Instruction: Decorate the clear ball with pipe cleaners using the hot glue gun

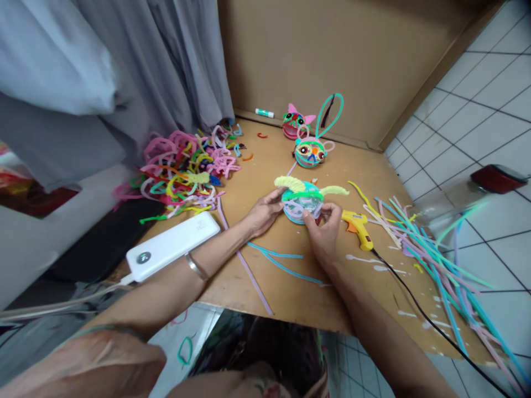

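Between both hands is a round ball ornament (302,200), clear in the middle, with turquoise, green and lilac pipe cleaners around it. Two pale yellow ear-like pieces (291,183) stick out from its top, one to each side. My left hand (265,213) grips the ball's left side with bent fingers. On the lower right, my right hand (323,228) presses its thumb against the front, fingers curled behind. A yellow glue gun (359,228) lies just right of my right hand. Blue pipe cleaners (284,264) and a lilac one (254,283) rest on the table nearby.
Two decorated balls with faces, one turquoise (310,153) and one red (294,125), stand at the back beside a glue stick (264,113). Tangled pipe cleaners (186,168) fill the left; straight ones (442,265) overhang the right. A white power bank (173,246) sits left.
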### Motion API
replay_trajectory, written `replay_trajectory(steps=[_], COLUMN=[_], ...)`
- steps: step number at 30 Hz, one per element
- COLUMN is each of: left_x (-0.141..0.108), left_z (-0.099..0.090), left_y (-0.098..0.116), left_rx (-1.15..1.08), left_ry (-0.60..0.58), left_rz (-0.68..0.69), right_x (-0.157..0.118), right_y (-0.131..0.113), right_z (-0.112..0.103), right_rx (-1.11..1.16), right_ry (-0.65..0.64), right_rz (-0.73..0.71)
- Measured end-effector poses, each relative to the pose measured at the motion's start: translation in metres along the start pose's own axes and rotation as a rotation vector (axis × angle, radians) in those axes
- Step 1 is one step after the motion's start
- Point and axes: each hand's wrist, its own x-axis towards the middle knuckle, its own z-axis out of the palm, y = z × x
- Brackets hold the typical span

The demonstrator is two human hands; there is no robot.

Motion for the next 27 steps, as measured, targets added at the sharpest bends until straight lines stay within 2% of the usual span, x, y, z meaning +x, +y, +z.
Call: replay_trajectory(steps=[9,27], left_x=[0.003,0.0043], left_z=[-0.0015,-0.0047], left_y=[0.0029,-0.0013], left_rx=[-0.011,0.067], left_ry=[-0.041,0.003], left_rz=[-0.032,0.022], right_x=[0.0024,0.0047], right_y=[0.0009,-0.0006], right_z=[-0.0005,-0.0016], right_rx=[0.064,0.079], right_ry=[0.003,-0.007], right_rz=[0.064,0.073])
